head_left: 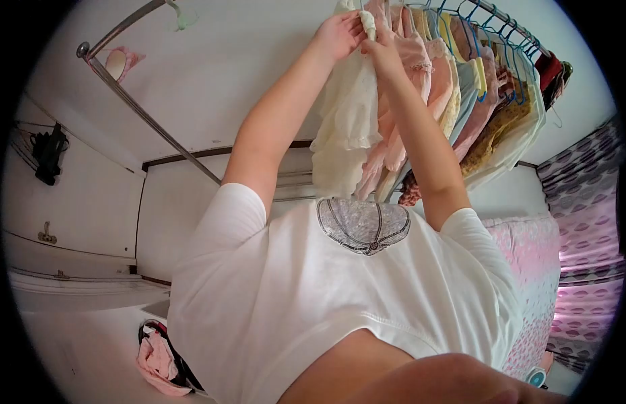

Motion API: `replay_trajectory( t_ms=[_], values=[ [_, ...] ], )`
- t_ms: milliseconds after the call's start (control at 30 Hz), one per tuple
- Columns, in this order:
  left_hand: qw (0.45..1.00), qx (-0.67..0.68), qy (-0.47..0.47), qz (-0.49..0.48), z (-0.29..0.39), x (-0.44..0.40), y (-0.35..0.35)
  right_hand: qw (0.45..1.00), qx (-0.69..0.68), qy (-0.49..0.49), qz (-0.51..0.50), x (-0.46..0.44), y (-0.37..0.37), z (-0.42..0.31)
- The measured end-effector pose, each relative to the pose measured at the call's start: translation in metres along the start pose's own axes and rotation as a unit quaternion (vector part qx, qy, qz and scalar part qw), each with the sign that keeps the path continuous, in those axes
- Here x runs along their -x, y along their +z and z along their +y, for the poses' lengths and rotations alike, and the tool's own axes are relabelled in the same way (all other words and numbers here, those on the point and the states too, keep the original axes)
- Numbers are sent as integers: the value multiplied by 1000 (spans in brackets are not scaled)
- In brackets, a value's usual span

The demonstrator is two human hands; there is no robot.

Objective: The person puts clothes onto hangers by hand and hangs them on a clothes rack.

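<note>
A cream, ruffled dress [346,121] hangs from the rail in front of me, its skirt falling straight down. My left hand [341,35] is closed at the dress's upper edge, fingers curled around the fabric by the shoulder. Close beside it, my right hand [382,54] grips the same top part of the dress from the other side. A bunched white strap or collar [368,24] shows between the two hands. Just right of it hang pink dresses [414,57], near my right hand. The hanger inside the cream dress is mostly hidden.
A metal clothes rail [508,19] carries several garments on blue hangers [511,57]. The rack's frame [151,121] slants down at left. Purple patterned curtains [585,202] and a pink bedspread [528,269] are at right. A pink-and-black bag-like item [158,360] sits lower left.
</note>
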State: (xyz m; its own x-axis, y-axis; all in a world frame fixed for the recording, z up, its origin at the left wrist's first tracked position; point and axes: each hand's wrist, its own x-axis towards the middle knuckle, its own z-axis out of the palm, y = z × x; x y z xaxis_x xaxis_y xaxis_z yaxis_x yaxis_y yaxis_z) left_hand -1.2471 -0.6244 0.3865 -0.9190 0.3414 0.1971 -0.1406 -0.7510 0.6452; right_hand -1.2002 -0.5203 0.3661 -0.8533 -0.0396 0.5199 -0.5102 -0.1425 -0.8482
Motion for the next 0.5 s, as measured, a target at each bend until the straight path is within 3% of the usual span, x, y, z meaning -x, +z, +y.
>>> replay_trajectory(
  t_ms=[333,500],
  values=[
    [1000,-14,-9,-7,-8,-6,-15,999,14,27,44,-5,1,25],
    [994,-64,30,-83,-19,-5,-15,997,31,36,57,-2,-8,19]
  ],
)
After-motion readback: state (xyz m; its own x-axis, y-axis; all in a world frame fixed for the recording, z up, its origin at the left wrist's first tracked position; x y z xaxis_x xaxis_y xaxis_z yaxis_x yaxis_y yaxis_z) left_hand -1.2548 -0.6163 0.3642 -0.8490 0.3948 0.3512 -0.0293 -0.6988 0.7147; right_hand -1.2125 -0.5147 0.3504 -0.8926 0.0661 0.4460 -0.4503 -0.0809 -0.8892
